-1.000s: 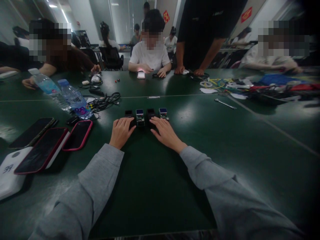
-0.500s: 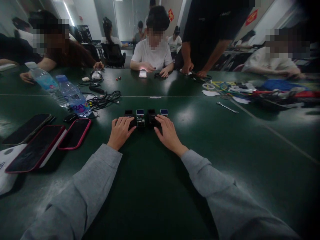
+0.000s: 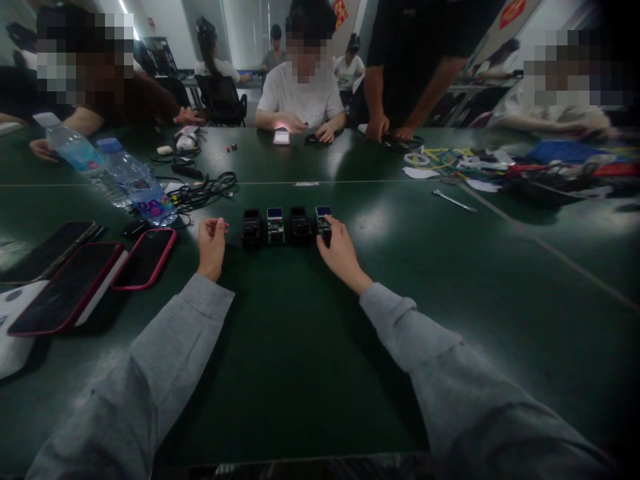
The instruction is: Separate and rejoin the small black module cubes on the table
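Observation:
Several small devices with screens stand in a row on the green table: a black device [image 3: 251,228] at the left end, a green circuit board with a screen [image 3: 275,225], another black device [image 3: 300,225], and a second circuit board with a screen [image 3: 323,212] at the right end. My right hand [image 3: 343,252] is on that last board, thumb at its near left side and fingers over its right side. Left of the row, apart from it, my left hand [image 3: 212,247] is raised with curled fingers and thumb drawn together; I see nothing held.
Phones, one in a pink case [image 3: 145,260], lie at the left, near water bottles [image 3: 137,180] and black cables [image 3: 210,190]. A wrench [image 3: 454,201] and a heap of wires [image 3: 550,173] are at the right. People sit and stand across the table [image 3: 300,367].
My left hand has come off the left black device and moved left, its fingers curling. My right hand has shifted from the black device to the rightmost circuit board. The view has tilted slightly.

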Action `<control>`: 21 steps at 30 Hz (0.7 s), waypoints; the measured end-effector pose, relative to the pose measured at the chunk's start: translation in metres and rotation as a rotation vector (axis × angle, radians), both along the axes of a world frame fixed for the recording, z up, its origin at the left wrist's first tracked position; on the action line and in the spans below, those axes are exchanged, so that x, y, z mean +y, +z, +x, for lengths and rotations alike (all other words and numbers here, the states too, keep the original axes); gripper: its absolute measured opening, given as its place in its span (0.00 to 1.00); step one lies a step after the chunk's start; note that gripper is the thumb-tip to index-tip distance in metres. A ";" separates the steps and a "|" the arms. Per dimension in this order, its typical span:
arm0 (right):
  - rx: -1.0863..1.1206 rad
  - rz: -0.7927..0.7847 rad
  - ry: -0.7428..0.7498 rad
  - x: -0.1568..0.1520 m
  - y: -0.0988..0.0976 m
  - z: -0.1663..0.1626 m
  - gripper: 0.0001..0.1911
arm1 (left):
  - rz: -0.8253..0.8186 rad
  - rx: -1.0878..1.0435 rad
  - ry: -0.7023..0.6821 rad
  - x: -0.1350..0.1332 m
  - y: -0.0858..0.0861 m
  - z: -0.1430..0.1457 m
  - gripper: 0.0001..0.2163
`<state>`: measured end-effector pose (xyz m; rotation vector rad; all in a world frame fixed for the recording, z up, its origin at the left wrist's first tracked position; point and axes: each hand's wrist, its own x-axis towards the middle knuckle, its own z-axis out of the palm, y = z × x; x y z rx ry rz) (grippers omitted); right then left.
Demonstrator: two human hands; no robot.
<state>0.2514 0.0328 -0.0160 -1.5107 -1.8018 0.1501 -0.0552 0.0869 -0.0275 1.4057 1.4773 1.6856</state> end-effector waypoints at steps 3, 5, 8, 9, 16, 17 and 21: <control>0.016 0.005 0.005 -0.001 0.000 0.000 0.29 | -0.010 -0.004 -0.019 0.001 -0.001 0.001 0.16; 0.004 0.015 -0.023 0.003 0.000 0.000 0.29 | -0.004 0.011 -0.031 0.000 0.000 0.002 0.16; -0.013 0.036 -0.093 0.014 -0.001 0.001 0.29 | -0.008 -0.001 -0.043 0.000 0.000 0.004 0.16; -0.012 0.046 -0.108 0.017 -0.001 0.002 0.29 | -0.012 -0.004 -0.047 0.000 0.000 0.004 0.15; 0.115 0.038 -0.080 0.010 0.007 0.016 0.26 | -0.039 -0.017 -0.091 -0.001 0.002 0.005 0.11; 0.137 0.037 -0.071 0.002 0.011 0.027 0.26 | -0.041 -0.027 -0.096 -0.001 0.002 0.006 0.10; 0.101 0.106 -0.163 -0.055 0.029 0.111 0.34 | -0.027 -0.028 -0.149 -0.002 0.001 0.007 0.09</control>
